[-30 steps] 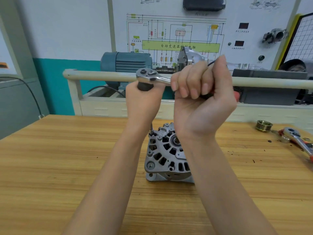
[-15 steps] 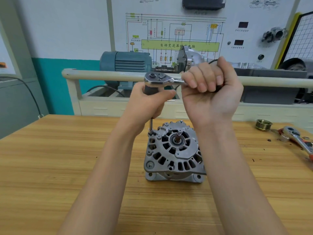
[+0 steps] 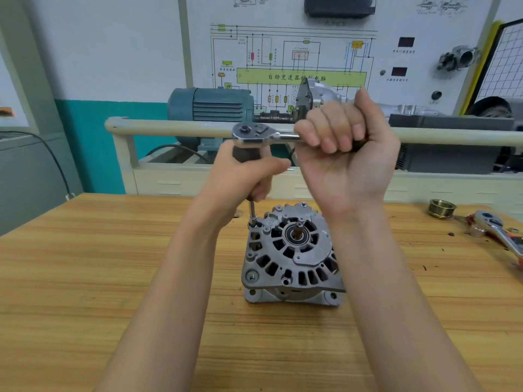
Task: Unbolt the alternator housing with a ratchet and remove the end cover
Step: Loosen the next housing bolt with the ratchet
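In the head view, the right hand (image 3: 343, 162) is gripping the handle of the ratchet (image 3: 261, 134), fingers curled round it, while the left hand (image 3: 244, 176) is holding the dark extension grip under the ratchet head. The long extension (image 3: 252, 212) is reaching down onto a bolt at the upper left rim of the alternator (image 3: 291, 256), which is standing on the desk (image 3: 85, 278) between the forearms. Being unclamped, the alternator could tip, or the socket could slip off if the extension leans. Counted: one alternator, one pulley (image 3: 442, 208), two ratchets, the second ratchet (image 3: 498, 230) lying at the right.
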A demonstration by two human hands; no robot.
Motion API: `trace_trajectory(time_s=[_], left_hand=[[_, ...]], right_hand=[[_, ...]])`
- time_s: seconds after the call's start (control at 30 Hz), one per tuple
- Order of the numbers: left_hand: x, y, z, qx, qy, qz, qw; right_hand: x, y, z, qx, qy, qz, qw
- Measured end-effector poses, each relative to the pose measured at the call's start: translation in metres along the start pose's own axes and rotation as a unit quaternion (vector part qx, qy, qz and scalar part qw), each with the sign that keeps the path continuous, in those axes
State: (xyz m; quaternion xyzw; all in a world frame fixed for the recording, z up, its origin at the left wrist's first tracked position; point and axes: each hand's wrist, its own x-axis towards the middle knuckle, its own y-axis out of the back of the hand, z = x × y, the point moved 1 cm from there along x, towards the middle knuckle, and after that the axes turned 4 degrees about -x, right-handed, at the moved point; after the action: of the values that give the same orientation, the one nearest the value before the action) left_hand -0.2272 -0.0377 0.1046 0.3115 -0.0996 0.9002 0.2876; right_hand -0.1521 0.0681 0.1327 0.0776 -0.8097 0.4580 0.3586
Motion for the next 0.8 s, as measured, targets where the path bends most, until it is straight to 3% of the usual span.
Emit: trace_trajectory(time_s=[0.07, 0.17, 0.3, 0.4, 0.5, 0.67, 0.8], left_hand=[[0.0, -0.004, 0.0, 0.02, 0.017, -0.006, 1.0], [0.002, -0.012, 0.0, 0.032, 0.022, 0.071, 0.997], [0.005, -0.016, -0.002, 0.006, 0.023, 0.217, 0.976], [0.005, -0.014, -0.002, -0.001, 0.023, 0.25, 0.968], [0.004, -0.009, -0.002, 0.011, 0.017, 0.201, 0.979], [-0.001, -0.004, -0.001, 0.05, -0.013, -0.008, 0.999], [0.0, -0.009, -0.001, 0.02, -0.006, -0.003, 1.0]], right_hand=[[0.001, 0.003, -0.006, 0.036, -0.017, 0.025, 0.999], [-0.004, 0.0, -0.003, 0.002, 0.053, 0.044, 0.998], [-0.015, -0.012, 0.019, -0.138, 0.179, -0.026, 0.974], [-0.017, -0.017, 0.031, -0.181, 0.223, -0.061, 0.956], [-0.013, -0.012, 0.023, -0.162, 0.173, -0.069, 0.969], [0.002, 0.004, -0.011, -0.006, -0.027, -0.031, 0.999], [0.001, 0.003, -0.011, 0.009, -0.007, 0.012, 1.0]])
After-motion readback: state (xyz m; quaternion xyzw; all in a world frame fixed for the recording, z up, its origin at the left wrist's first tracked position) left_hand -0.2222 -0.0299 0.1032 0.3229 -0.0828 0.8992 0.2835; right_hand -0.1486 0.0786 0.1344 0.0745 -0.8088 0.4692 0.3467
